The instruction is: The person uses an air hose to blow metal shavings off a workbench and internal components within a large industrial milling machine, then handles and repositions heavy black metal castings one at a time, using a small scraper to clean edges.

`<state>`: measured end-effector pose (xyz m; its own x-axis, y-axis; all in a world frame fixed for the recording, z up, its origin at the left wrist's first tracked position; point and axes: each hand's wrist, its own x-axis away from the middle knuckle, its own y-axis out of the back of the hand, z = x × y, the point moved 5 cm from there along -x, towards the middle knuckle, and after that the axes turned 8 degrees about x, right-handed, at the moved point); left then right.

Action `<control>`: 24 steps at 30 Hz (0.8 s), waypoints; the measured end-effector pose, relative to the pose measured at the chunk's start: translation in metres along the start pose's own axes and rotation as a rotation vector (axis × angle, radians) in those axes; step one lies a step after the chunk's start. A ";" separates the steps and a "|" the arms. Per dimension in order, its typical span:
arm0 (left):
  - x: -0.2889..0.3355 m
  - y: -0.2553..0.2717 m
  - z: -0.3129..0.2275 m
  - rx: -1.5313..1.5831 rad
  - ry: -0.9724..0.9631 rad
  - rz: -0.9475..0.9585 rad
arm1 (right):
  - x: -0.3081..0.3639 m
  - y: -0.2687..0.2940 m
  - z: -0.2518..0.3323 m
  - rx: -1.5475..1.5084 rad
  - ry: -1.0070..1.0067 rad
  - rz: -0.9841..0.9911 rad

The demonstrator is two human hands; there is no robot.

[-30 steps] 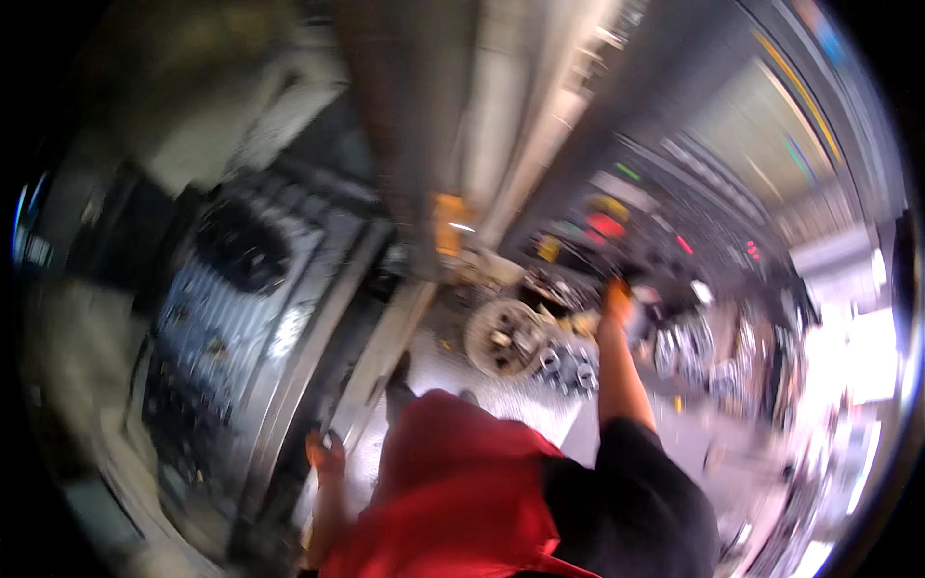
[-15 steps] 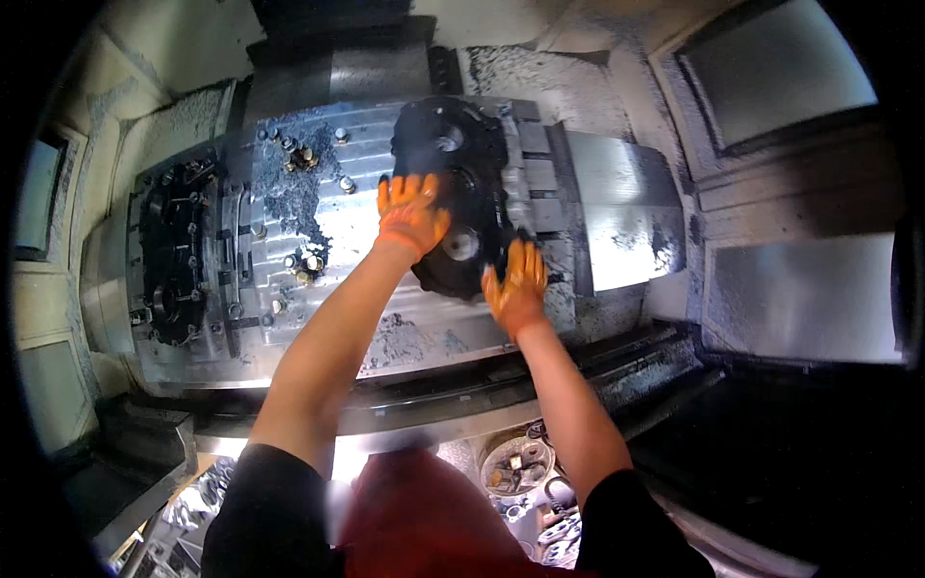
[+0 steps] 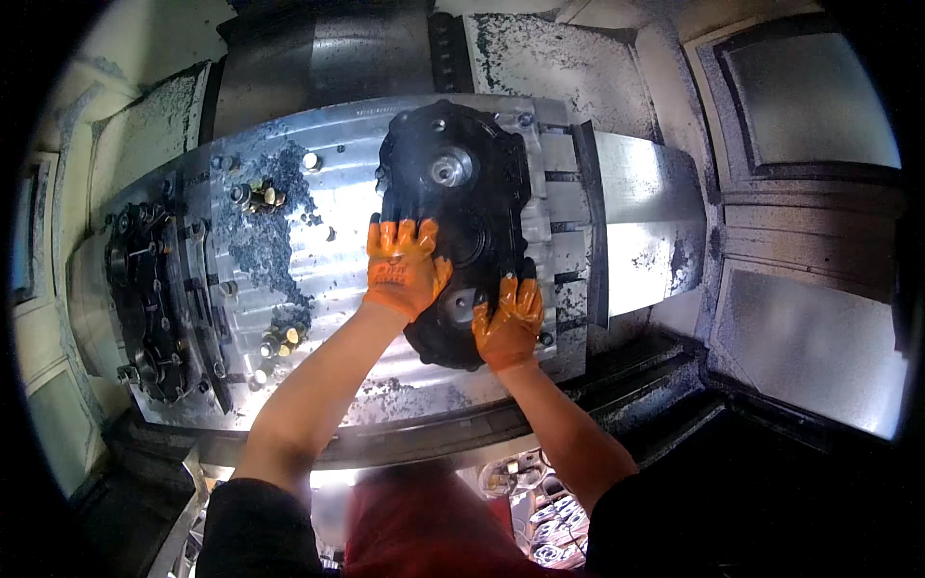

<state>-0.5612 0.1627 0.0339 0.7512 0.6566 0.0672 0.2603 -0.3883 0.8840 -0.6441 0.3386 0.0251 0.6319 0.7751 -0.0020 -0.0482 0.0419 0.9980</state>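
A long black cast metal housing point(image 3: 482, 207), with several round bores, lies flat on the silvery slotted machine table point(image 3: 337, 279). My left hand point(image 3: 405, 270), in an orange glove with dark fingertips, rests across the housing's left edge. Its fingers are stretched forward and the thumb stands apart over the housing. On the near right edge is my right hand point(image 3: 509, 323), gloved alike, fingers extended forward and thumb spread inward. Both palms bear against the housing; its underside is hidden.
Another dark part point(image 3: 149, 299) is clamped at the table's left end. Brass-coloured bolts point(image 3: 281, 340) and further fittings point(image 3: 258, 197) stand on the table among dark chips. Two wrenches lie beside the clamped part. A metal cover point(image 3: 650, 222) lies right; enclosure walls surround everything.
The view has shifted and come closer to the table. The housing looks larger and reaches nearer to me. Both hands stay on it, at its left and right edges.
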 end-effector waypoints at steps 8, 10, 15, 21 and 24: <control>0.003 0.008 -0.003 0.007 -0.043 -0.104 | -0.005 0.009 0.001 -0.038 -0.025 -0.018; 0.007 0.004 0.001 0.022 -0.052 -0.112 | -0.001 0.001 -0.005 -0.074 -0.014 -0.058; 0.011 0.003 0.006 0.099 -0.057 -0.249 | 0.001 -0.001 -0.003 -0.103 -0.002 -0.180; 0.009 0.001 0.002 0.050 0.028 -0.116 | 0.006 -0.010 -0.006 -0.131 -0.020 -0.163; 0.013 -0.002 0.002 0.046 0.013 -0.134 | 0.002 -0.002 -0.001 -0.179 -0.055 -0.085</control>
<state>-0.5510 0.1705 0.0318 0.7000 0.7127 -0.0443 0.3859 -0.3253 0.8633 -0.6434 0.3409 0.0232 0.6807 0.7285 -0.0769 -0.1264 0.2203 0.9672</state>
